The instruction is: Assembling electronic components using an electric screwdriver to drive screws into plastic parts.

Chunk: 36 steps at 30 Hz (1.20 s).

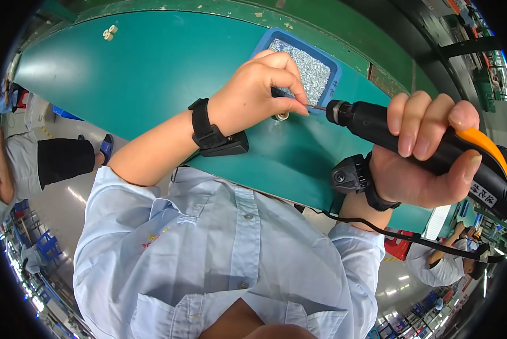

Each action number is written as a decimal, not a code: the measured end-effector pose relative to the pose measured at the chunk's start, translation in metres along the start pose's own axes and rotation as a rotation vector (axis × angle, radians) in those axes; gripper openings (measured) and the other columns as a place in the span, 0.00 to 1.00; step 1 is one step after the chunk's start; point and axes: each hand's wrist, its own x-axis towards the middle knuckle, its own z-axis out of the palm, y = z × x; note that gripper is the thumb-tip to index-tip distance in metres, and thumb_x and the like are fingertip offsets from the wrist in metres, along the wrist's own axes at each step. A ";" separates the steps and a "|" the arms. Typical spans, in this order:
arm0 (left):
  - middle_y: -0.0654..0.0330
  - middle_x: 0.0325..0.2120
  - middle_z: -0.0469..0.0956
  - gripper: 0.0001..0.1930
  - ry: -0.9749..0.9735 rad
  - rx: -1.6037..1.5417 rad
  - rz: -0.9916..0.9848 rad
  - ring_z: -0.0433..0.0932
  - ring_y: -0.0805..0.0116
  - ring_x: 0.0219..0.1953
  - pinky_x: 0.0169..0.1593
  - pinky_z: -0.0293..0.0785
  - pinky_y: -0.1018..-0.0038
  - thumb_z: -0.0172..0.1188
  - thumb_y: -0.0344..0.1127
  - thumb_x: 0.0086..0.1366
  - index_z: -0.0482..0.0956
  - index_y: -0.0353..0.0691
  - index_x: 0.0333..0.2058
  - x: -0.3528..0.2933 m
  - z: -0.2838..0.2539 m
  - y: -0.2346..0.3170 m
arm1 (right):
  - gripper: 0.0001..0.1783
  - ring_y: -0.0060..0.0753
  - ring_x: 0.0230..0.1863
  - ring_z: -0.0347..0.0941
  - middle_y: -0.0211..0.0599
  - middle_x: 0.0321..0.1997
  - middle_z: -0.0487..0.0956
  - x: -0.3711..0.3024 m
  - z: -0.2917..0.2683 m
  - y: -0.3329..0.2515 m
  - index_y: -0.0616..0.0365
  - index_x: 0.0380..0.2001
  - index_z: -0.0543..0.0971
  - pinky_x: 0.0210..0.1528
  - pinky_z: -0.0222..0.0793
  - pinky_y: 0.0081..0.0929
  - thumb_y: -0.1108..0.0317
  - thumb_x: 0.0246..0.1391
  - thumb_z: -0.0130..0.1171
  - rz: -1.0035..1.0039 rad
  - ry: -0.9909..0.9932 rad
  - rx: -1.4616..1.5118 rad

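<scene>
My right hand is wrapped round a black electric screwdriver with an orange strip, held sideways with its bit pointing left. The thumb and forefinger of my left hand are pinched together at the tip of that bit. Whatever small piece lies between them is too small to make out. Just below these fingers, a small pale ring-like part shows on the green table. Behind my left hand stands a blue tray holding many small silvery screws, partly covered by the hand.
Several small cream-coloured parts lie at the far left of the green table. A black cable runs past my right forearm. Both wrists carry black strapped devices. Other people sit or stand at the left and lower right.
</scene>
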 end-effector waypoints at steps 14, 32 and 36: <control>0.68 0.25 0.74 0.07 0.038 -0.067 -0.050 0.70 0.67 0.34 0.44 0.64 0.72 0.70 0.33 0.43 0.81 0.44 0.22 -0.003 0.008 0.007 | 0.22 0.18 0.21 0.61 0.23 0.20 0.65 -0.006 0.004 0.001 0.57 0.42 0.70 0.28 0.57 0.20 0.50 0.55 0.47 0.008 -0.031 -0.044; 0.67 0.25 0.74 0.07 0.044 -0.044 -0.021 0.70 0.66 0.34 0.42 0.65 0.73 0.71 0.33 0.42 0.80 0.44 0.21 -0.005 0.011 0.003 | 0.21 0.16 0.20 0.62 0.23 0.20 0.67 -0.004 0.007 -0.007 0.56 0.42 0.70 0.27 0.57 0.19 0.50 0.55 0.49 0.038 -0.036 -0.074; 0.67 0.25 0.74 0.08 0.041 -0.054 -0.027 0.70 0.66 0.34 0.42 0.65 0.72 0.71 0.33 0.42 0.80 0.44 0.21 -0.005 0.009 0.005 | 0.21 0.16 0.21 0.62 0.23 0.20 0.67 -0.005 0.007 -0.004 0.56 0.42 0.70 0.27 0.57 0.19 0.50 0.55 0.49 0.042 -0.049 -0.064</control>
